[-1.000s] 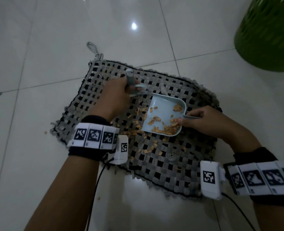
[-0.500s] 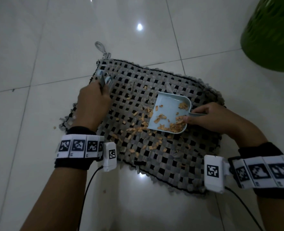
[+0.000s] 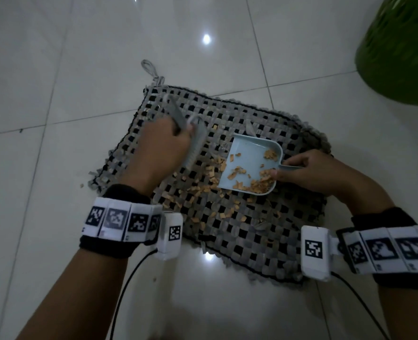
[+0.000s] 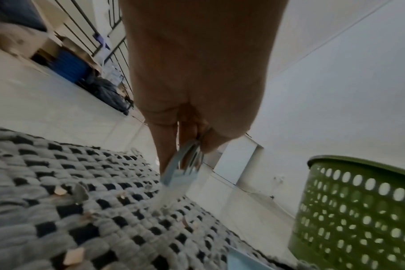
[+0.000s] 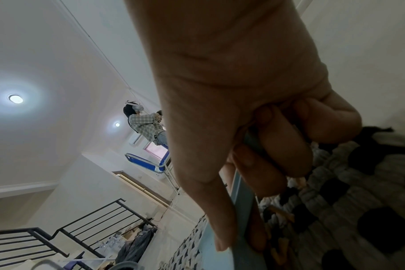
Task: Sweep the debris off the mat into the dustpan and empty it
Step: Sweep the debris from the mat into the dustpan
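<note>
On the mat [image 3: 264,229], hands grip brush [image 3: 195,146] and dustpan [image 3: 249,163].

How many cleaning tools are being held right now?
2. A brush in the left hand, over the mat left of the dustpan; the dustpan in the right hand, on the mat.
</note>
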A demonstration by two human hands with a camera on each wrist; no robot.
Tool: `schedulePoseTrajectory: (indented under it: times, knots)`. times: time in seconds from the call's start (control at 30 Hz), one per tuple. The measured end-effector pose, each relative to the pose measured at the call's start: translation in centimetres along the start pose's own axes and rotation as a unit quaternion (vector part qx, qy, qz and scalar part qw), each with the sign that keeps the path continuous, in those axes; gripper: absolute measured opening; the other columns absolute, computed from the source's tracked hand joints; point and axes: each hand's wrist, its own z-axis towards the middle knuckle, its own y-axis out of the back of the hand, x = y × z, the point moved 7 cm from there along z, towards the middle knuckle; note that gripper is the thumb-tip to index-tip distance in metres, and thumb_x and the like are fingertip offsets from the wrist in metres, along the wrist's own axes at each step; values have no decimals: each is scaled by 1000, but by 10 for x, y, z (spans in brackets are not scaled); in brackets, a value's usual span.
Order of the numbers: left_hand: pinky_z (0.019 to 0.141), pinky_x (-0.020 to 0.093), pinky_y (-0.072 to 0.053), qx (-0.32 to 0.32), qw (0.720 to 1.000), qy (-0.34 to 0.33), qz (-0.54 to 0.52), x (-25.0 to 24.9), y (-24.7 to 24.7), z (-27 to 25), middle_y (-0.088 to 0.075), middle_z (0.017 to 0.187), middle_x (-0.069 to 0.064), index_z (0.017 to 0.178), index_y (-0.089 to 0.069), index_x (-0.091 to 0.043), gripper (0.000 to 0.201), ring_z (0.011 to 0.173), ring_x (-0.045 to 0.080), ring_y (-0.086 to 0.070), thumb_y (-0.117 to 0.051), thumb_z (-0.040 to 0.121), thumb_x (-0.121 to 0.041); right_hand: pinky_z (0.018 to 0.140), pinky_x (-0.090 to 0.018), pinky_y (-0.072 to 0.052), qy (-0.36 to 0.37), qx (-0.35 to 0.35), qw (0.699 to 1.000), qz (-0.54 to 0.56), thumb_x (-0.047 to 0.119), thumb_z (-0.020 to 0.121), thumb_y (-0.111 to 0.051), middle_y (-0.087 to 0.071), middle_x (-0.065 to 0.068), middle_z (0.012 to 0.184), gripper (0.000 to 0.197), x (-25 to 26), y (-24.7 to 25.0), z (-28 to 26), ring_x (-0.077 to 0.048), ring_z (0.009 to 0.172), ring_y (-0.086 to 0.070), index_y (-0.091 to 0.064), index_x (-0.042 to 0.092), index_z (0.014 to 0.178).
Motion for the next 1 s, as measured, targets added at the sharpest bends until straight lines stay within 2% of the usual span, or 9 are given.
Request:
schedulePoseTrajectory:
  times: [0.03, 0.1, 0.2, 0.33, 0.43, 0.6, 0.67, 0.83, 1.0]
  knots:
    - [40, 16, -39, -53, 998, -2, 16, 3, 9, 3, -58, 58, 9, 65, -56, -10, 49, 46, 23, -49, -50, 104, -37, 81, -32, -46, -2, 1, 1000, 0, 46, 85, -73, -62, 18, 88, 16, 0, 0, 0, -6, 86, -59, -73, 30, 88]
    - [41, 12, -33, -110, 992, -7, 61, 9, 12, 8, -52, 56, 2, 66, -51, -11, 45, 45, 10, -40, -49, 105, -33, 80, -32, -47, -3, 3, 1000, -2, 46, 84, -74, -64, 15, 90, 16, -1, 1, -2, -8, 87, -61, -74, 30, 88]
    - [45, 14, -28, -95, 991, -29, 84, 10, -11, 17, -64, 73, 5, 95, -64, -7, 24, 53, 8, -44, -48, 106, -21, 65, -25, -47, -5, 9, 1000, -10, 44, 84, -75, -71, 12, 88, 19, -1, 4, -4, -7, 80, -63, -78, 27, 91]
    - [64, 30, -41, -87, 988, -79, 98, -7, -25, 30, -71, 96, 8, 115, -67, -10, 27, 77, 20, -57, -47, 98, -5, 32, -8, -31, 0, 10, 999, -33, 37, 86, -75, -60, 19, 45, 21, 0, 11, -8, 7, 38, -53, -78, 19, 94]
    - [71, 34, -46, 3, 991, -41, 130, -5, -27, 40, -69, 103, 9, 115, -66, -14, 25, 90, 28, -63, -48, 99, -9, 37, -12, -36, 3, 3, 999, -36, 38, 85, -75, -63, 19, 50, 25, 0, 12, -7, 5, 42, -55, -80, 16, 96]
    - [65, 32, -44, 207, 972, 14, 108, 13, -13, 29, -67, 101, 2, 111, -70, -24, 24, 82, 17, -58, -48, 104, -20, 39, -13, -37, -7, -4, 1000, -29, 41, 83, -77, -65, 14, 75, 27, 1, 12, -11, 1, 54, -58, -81, 18, 97]
    - [67, 31, -45, 175, 982, 14, 74, 14, 0, 32, -67, 105, 0, 110, -70, -24, 23, 89, 17, -60, -48, 105, -22, 43, -15, -38, -12, -1, 1000, -28, 42, 84, -76, -66, 15, 75, 28, 0, 11, -12, 1, 56, -57, -81, 17, 97]
    - [81, 27, -39, -35, 999, -24, -1, 0, 13, 46, -64, 109, -3, 120, -68, -22, 27, 100, 15, -56, -46, 106, -28, 31, -7, -29, -16, 4, 1000, -20, 38, 86, -75, -60, 17, 55, 25, 0, 10, -12, 12, 34, -48, -80, 17, 98]
    - [80, 27, -38, 92, 994, -44, 35, -13, -34, 42, -65, 120, 3, 126, -64, -22, 30, 101, 16, -54, -47, 104, -11, 31, -6, -30, -13, 11, 1000, -15, 36, 88, -73, -52, 28, 37, 27, 2, 10, -12, 13, 33, -48, -79, 14, 101]
